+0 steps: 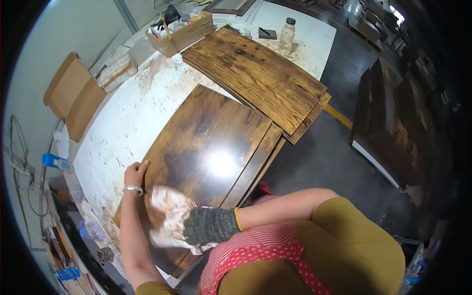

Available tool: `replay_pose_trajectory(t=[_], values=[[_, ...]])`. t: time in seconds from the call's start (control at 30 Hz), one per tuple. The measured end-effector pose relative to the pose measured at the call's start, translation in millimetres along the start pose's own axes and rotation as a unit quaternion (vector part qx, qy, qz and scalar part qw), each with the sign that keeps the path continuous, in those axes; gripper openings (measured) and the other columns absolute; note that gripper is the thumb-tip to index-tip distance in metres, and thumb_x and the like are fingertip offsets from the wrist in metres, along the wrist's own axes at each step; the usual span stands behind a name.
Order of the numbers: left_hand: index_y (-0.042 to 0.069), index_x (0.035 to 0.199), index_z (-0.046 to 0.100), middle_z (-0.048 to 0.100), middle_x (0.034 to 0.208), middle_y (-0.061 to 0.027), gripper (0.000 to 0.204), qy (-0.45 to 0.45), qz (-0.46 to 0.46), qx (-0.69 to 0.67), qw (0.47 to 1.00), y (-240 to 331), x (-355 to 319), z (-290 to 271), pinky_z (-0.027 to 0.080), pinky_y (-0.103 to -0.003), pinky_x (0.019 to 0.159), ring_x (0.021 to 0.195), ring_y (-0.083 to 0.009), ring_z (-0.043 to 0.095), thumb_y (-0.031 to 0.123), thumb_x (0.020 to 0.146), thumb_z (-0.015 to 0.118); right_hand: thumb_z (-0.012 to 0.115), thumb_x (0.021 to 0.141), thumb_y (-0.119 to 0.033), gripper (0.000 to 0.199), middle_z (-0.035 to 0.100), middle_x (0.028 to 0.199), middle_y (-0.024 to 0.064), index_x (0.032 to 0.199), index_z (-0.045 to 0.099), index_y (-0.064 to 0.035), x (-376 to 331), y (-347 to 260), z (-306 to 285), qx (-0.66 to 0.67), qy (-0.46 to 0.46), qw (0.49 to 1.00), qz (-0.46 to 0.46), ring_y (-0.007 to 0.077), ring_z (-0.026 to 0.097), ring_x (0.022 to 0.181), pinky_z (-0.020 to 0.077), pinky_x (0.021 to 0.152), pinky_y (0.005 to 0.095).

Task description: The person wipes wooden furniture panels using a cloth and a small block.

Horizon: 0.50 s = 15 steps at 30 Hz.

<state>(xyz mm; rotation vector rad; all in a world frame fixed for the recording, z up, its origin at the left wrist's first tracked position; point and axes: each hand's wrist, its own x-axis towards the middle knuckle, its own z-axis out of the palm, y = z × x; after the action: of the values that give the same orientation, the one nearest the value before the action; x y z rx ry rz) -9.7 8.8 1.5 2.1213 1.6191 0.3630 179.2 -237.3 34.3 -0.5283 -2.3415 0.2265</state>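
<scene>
My left hand (135, 175), bare with a silver bangle at the wrist, holds the left edge of a brown wood-grain panel (191, 142). Its thumb lies along the rim, and some of the fingers are hidden. My right hand (201, 223) wears a dark grey knitted glove with a yellow cuff. It is closed on a stained white rag (169, 201), which rests on the near part of the panel and is blurred by motion. Light glares off the middle of the shiny surface.
More brown boards (255, 73) lie stacked beyond the panel on the white table (113, 128). Farther back are a jar (287, 37) and a filled cardboard box (182, 37). An open carton (73, 96) stands at the left. Large dark panels (388, 123) stand on the right.
</scene>
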Motion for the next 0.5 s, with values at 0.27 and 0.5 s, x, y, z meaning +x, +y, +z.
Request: replay_pose_trajectory(t=[0.27, 0.5], values=[[-0.002, 0.069, 0.054, 0.045, 0.055, -0.0125, 0.033, 0.104, 0.095, 0.023, 0.99, 108.8, -46.5, -103.6, 0.036, -0.035, 0.052, 0.053, -0.0173, 0.04, 0.028, 0.079, 0.064, 0.053, 0.086, -0.021, 0.037, 0.05, 0.124, 0.016, 0.119, 0.053, -0.0049, -122.9, 21.9, -148.9, 0.077, 0.176, 0.885, 0.424, 0.0284, 0.05, 0.112, 0.0388, 0.097, 0.0376], [0.002, 0.071, 0.045, 0.047, 0.067, -0.0157, 0.029, 0.152, 0.241, 0.293, 0.913, 196.6, -163.6, -157.3, 0.038, -0.038, 0.052, 0.057, -0.0309, 0.046, 0.016, 0.068, 0.07, 0.058, 0.088, -0.028, 0.039, 0.059, 0.109, 0.0162, 0.116, 0.054, -0.0022, -163.4, 17.6, -194.5, 0.048, 0.245, 0.818, 0.519, 0.0261, 0.056, 0.103, 0.0417, 0.091, 0.0328]])
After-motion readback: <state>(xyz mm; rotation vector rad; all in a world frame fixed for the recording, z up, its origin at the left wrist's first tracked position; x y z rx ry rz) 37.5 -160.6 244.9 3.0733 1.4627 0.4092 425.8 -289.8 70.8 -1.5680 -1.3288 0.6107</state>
